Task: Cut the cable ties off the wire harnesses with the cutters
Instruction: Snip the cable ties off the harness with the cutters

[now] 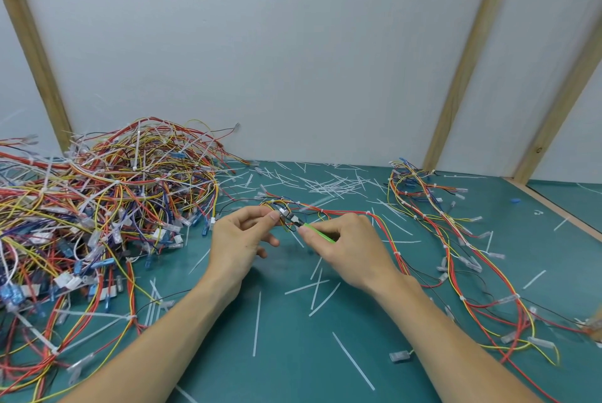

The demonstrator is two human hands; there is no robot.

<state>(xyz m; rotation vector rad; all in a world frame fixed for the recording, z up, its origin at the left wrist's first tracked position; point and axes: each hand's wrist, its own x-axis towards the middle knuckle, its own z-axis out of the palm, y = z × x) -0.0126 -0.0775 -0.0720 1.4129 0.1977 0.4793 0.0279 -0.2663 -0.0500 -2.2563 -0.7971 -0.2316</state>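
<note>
My left hand (pixel 239 235) pinches a wire harness (pixel 342 214) of red, yellow and black wires near its white connector, just above the green mat (pixel 286 344). My right hand (pixel 347 244) grips the cutters (pixel 317 230) by their green handles. The dark jaws point left at the bundle right beside my left fingertips. Whether the jaws are on a cable tie I cannot tell. The harness trails off to the right over the mat.
A big tangled pile of harnesses (pixel 97 207) with white ties fills the left side. Looser harnesses (pixel 456 239) lie on the right. Several cut white tie strips (pixel 325 186) litter the mat. A white wall with wooden battens (pixel 462 60) stands behind.
</note>
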